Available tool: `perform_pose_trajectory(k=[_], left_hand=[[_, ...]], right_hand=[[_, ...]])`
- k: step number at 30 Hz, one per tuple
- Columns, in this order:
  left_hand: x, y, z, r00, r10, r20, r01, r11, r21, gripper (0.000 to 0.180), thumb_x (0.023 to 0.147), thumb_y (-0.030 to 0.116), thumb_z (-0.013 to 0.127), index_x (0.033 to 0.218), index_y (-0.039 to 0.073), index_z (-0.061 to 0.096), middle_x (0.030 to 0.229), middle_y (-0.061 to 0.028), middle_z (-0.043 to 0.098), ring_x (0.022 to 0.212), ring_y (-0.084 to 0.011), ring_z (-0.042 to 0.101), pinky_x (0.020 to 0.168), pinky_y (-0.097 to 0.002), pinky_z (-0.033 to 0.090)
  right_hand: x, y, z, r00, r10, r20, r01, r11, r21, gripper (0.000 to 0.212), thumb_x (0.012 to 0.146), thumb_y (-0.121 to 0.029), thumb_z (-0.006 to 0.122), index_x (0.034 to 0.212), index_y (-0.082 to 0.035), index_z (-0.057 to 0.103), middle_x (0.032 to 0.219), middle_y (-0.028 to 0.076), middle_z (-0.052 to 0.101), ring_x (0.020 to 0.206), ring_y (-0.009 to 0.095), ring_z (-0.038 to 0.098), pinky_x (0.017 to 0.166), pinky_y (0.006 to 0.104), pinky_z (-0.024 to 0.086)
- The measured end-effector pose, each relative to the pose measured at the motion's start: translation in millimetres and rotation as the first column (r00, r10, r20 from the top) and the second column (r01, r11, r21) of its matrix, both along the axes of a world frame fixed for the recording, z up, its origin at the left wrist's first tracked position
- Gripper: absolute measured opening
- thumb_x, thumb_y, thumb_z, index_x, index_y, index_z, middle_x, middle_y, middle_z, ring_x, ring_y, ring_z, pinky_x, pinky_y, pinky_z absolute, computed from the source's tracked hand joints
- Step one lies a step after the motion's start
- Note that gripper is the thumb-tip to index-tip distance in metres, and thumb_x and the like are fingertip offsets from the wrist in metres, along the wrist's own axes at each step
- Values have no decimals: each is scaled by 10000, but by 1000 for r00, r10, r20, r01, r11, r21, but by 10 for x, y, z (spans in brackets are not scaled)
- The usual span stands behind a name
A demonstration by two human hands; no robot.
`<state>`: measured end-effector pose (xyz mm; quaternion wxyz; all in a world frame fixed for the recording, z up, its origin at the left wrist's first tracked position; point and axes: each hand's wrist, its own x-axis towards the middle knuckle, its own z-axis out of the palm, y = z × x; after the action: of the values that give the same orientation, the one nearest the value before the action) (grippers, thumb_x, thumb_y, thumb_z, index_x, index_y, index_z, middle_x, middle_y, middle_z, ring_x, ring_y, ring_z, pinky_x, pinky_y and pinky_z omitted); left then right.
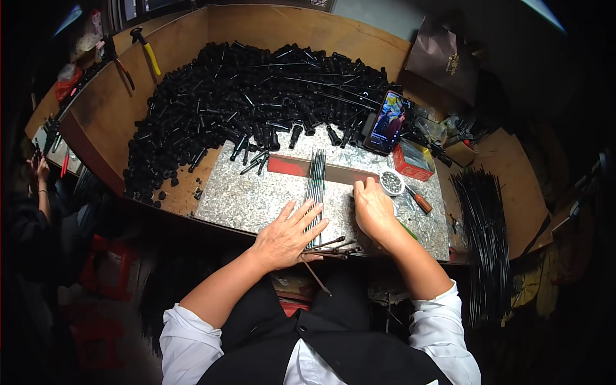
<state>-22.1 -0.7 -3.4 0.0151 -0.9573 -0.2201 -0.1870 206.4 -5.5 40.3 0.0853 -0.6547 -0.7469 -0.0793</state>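
A row of thin dark rods [316, 172] lies front to back on a speckled grey board [240, 197], its far part crossing a long red and brown bar [289, 165]. My left hand [287, 237] rests flat over the near part of the rods, fingers spread. Several rods with thicker dark ends [335, 248] stick out beside its palm at the board's front edge. My right hand [374, 210] is closed, fingertips bent together near the bar's right end; what they pinch is hidden. Just right of it stands a small white bowl [391, 183] of tiny metal pieces.
Behind the board rises a large heap of black tubular parts [256, 96] inside wooden walls [308, 29]. A propped phone [389, 122], a red box [412, 160] and a screwdriver [420, 201] stand or lie to the right. Long black rods [481, 237] hang at far right. Another person's hand [42, 172] shows far left.
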Motion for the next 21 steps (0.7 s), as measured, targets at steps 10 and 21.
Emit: perform_pose_trajectory(k=[10, 21], left_hand=[[34, -11, 38, 1000, 12, -7, -12, 1000, -13, 698, 812, 587, 537, 1332, 128, 455, 1412, -155, 378, 1338, -303, 314, 1069, -508, 267], [-7, -15, 79, 999, 9, -39, -10, 999, -33, 722, 790, 576, 560, 1360, 152, 428, 1450, -115, 332, 1347, -320, 286, 1061, -531, 264]], right_hand=[[-202, 544, -207, 285, -221, -933, -100, 961, -258, 316, 806, -80, 716, 876, -48, 410, 728, 41, 560, 621, 101, 568, 511, 238, 477], [-403, 556, -262, 32, -227, -973, -75, 970, -229, 395, 754, 2, 725, 949, -71, 389, 695, -11, 512, 556, 62, 488, 459, 183, 367]])
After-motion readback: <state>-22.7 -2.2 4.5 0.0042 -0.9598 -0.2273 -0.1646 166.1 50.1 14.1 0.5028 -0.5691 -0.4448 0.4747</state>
